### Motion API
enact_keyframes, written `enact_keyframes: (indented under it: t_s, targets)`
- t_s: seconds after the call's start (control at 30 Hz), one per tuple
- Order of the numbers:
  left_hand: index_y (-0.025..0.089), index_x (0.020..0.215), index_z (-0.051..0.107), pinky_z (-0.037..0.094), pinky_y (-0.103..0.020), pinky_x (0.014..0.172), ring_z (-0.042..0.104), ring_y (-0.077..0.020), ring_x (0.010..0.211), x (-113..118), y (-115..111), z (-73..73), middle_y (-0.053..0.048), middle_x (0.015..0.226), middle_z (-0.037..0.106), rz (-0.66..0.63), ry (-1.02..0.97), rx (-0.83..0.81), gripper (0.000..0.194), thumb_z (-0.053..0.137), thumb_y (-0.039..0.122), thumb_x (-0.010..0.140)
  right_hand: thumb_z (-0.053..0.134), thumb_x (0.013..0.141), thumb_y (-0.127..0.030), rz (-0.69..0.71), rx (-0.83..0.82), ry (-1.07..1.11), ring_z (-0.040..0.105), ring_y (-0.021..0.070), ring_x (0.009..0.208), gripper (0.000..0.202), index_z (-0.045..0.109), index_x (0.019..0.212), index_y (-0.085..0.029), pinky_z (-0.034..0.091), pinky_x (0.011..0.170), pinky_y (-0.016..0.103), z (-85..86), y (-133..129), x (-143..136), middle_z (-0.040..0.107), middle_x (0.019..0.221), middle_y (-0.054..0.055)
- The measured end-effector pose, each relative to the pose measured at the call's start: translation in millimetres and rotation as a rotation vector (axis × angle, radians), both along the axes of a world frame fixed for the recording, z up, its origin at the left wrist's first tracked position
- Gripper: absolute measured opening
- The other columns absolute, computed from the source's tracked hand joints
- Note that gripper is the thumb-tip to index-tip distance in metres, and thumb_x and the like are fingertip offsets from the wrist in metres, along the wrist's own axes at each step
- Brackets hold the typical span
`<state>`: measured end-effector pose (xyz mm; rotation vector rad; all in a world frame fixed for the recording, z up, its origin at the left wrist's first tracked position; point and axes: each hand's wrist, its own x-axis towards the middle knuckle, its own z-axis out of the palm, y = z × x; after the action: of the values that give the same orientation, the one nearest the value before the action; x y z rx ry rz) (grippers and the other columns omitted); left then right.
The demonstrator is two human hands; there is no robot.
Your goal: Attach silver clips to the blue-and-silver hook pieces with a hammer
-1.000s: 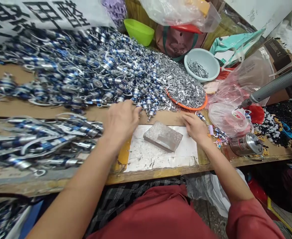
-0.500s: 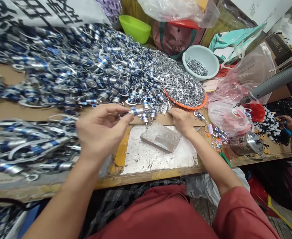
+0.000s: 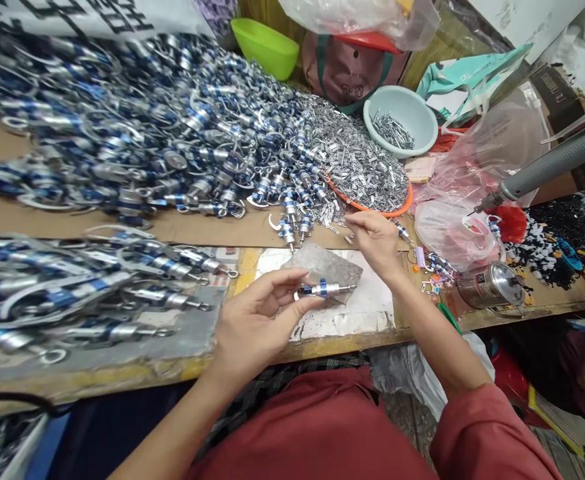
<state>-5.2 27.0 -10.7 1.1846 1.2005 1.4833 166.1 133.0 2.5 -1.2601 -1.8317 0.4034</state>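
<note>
My left hand pinches a silver-and-blue metal cylinder piece by one end. The piece lies level above a flat grey metal block, its thin tip pointing right. My right hand is closed, thumb and fingers together, beside small flat metal links spilled at the front of a heap. Whatever its fingertips hold is too small to make out. The block rests on a worn white sheet. Behind it stand several similar silver-and-blue pieces.
A large pile of silver-and-blue pieces covers the back left, with more in rows at left. An orange-rimmed tray holds links; a pale bowl holds pins. A grey power screwdriver hangs at right, above a metal pot.
My left hand has moved right and toward me, bringing its metal piece over the grey block. My right hand has shifted slightly right, staying near the links. The other person's hand at right moved back.
</note>
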Motion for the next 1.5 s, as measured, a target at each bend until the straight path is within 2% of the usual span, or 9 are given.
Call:
enact_keyframes:
  t_s: [0.23,0.43,0.67,0.77,0.9,1.07,1.23,1.33,1.5]
  targets:
    - [0.019,0.108,0.062,0.058,-0.026,0.079,0.069,-0.0138,0.079,-1,-3,-2.5,0.0,0.082,0.071,-0.04,-0.009,0.081,0.045,0.074,0.014,0.066,0.059,0.08,-0.009,0.384,-0.072,0.099,0.065,0.0105,0.072,0.016,0.071,0.081,-0.019,0.053,0.068,0.023,33.2,-69,-15,0.071,0.077,0.002]
    - [0.019,0.114,0.059,0.058,-0.027,0.077,0.068,-0.015,0.078,1,-4,0.5,-0.002,0.083,0.07,-0.079,0.047,0.026,0.05,0.074,0.022,0.066,0.062,0.078,-0.012,0.272,-0.057,0.107,0.064,0.0103,0.067,0.008,0.067,0.08,-0.018,0.052,0.063,0.021,28.4,-81,-17,0.07,0.076,0.001]
    - [0.026,0.126,0.051,0.057,-0.028,0.082,0.068,-0.0132,0.082,2,-4,-0.8,0.0,0.085,0.068,-0.072,0.08,0.109,0.057,0.068,0.015,0.072,0.055,0.08,-0.01,0.335,-0.069,0.069,0.063,0.0099,0.073,0.012,0.062,0.083,-0.018,0.052,0.066,0.02,24.7,-82,-21,0.068,0.08,0.0]
    - [0.026,0.116,0.061,0.058,-0.028,0.079,0.068,-0.0153,0.085,0,-3,0.5,-0.003,0.097,0.068,-0.054,0.148,0.148,0.045,0.068,0.017,0.073,0.057,0.079,-0.009,0.34,-0.065,0.097,0.063,0.0091,0.073,0.01,0.061,0.082,-0.018,0.052,0.068,0.019,23.6,-84,-19,0.068,0.079,0.0]
    - [0.025,0.08,0.074,0.056,-0.029,0.079,0.068,-0.0172,0.084,-4,-2,5.8,-0.003,0.091,0.072,-0.027,0.284,0.163,0.012,0.068,0.018,0.072,0.059,0.083,-0.015,0.326,-0.061,0.124,0.064,0.0099,0.075,0.007,0.059,0.089,-0.018,0.054,0.068,0.021,20.9,-88,-16,0.068,0.082,0.002]
    - [0.025,0.072,0.074,0.055,-0.028,0.08,0.067,-0.0186,0.089,-9,-3,7.8,-0.003,0.088,0.073,-0.101,0.047,-0.044,0.005,0.069,0.026,0.072,0.061,0.084,-0.022,0.405,0.334,-0.128,0.065,0.0151,0.091,0.012,0.062,0.096,-0.019,0.056,0.075,0.027,14.2,-91,-7,0.069,0.097,0.008]
    - [0.025,0.073,0.074,0.054,-0.031,0.083,0.067,-0.0196,0.085,-12,-6,15.4,-0.003,0.086,0.074,-0.124,0.133,-0.098,0.01,0.066,0.03,0.075,0.051,0.085,-0.01,0.521,0.668,-0.45,0.066,0.0152,0.094,0.018,0.067,0.09,-0.017,0.057,0.083,0.027,20.1,-92,3,0.073,0.091,0.004]
    - [0.024,0.073,0.072,0.054,-0.03,0.082,0.067,-0.0182,0.082,-12,-8,21.0,-0.002,0.084,0.074,-0.078,0.247,0.0,0.01,0.063,0.027,0.077,0.053,0.084,-0.01,0.545,0.715,-0.527,0.066,0.015,0.095,0.018,0.068,0.091,-0.017,0.056,0.087,0.026,26.2,-93,6,0.073,0.093,0.003]
    - [0.024,0.078,0.071,0.053,-0.028,0.083,0.067,-0.0169,0.085,-12,-10,24.0,-0.002,0.089,0.073,-0.063,0.41,0.189,0.013,0.059,0.02,0.079,0.053,0.085,-0.012,0.463,0.606,-0.466,0.066,0.0155,0.097,0.02,0.066,0.098,-0.019,0.057,0.082,0.029,19.7,-93,6,0.073,0.098,0.005]
